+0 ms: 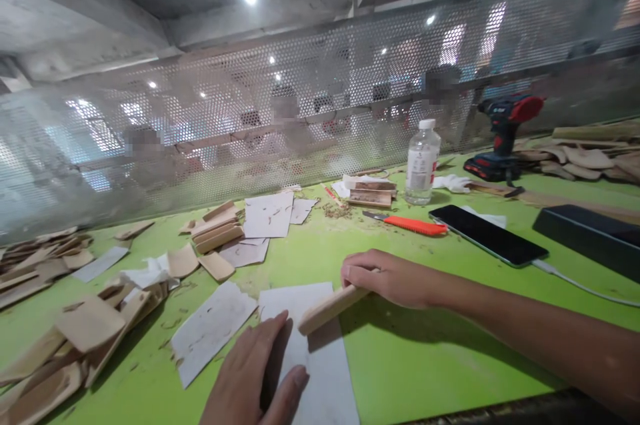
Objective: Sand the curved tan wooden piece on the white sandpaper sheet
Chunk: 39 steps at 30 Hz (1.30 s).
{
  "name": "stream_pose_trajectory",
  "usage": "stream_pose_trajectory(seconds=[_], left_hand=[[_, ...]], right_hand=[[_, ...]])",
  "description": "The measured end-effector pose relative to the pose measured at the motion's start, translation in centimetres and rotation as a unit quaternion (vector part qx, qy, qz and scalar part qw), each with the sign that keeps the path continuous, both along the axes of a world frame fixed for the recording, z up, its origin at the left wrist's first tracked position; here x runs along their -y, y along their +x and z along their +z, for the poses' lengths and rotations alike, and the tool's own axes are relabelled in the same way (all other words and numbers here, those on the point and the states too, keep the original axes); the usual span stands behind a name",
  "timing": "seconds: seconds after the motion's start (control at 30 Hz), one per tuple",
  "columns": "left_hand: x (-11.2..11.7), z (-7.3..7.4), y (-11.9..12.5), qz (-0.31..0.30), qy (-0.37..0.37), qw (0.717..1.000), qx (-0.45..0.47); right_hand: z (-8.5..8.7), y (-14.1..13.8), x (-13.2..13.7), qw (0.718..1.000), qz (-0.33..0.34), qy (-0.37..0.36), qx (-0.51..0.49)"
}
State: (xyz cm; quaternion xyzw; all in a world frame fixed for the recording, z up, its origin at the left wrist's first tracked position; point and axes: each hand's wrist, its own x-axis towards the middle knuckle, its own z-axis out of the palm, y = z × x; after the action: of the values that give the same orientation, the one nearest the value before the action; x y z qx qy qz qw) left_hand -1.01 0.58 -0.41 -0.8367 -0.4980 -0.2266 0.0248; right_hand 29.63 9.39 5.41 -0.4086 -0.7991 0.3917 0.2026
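Observation:
My right hand point(376, 275) is closed around one end of a pale wooden block point(333, 310), long and narrow. The block slants down to the left over a white paper sheet point(333, 371). My left hand point(250, 371) is at the sheet's left side, thumb apart from the fingers and nothing seen in it. A gap separates its fingertips from the block's near end. Just left of that hand lies a second paper sheet point(213, 328) with a ragged edge and bits of debris on it.
Curved wooden pieces point(90, 325) are heaped at left, with a smaller stack point(217, 231) behind. An orange utility knife point(415, 225), its blade out, lies near a clear bottle point(423, 165), a phone point(487, 235) on a cable and a cordless drill point(503, 138). Perforated mesh point(325, 91) borders the green table.

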Motion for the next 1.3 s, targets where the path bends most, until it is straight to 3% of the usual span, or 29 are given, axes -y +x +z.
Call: stream_pose_trajectory(seconds=[0.47,1.3], left_hand=[[1.2,0.5,1.7,0.062,-0.034,0.994,0.086],[0.9,0.9,1.0,0.022,-0.004,0.999,0.030]], right_hand=[[1.0,-0.4,1.2,0.998,0.062,0.018,0.012],[1.0,-0.3,1.4,0.998,0.064,0.004,0.028]])
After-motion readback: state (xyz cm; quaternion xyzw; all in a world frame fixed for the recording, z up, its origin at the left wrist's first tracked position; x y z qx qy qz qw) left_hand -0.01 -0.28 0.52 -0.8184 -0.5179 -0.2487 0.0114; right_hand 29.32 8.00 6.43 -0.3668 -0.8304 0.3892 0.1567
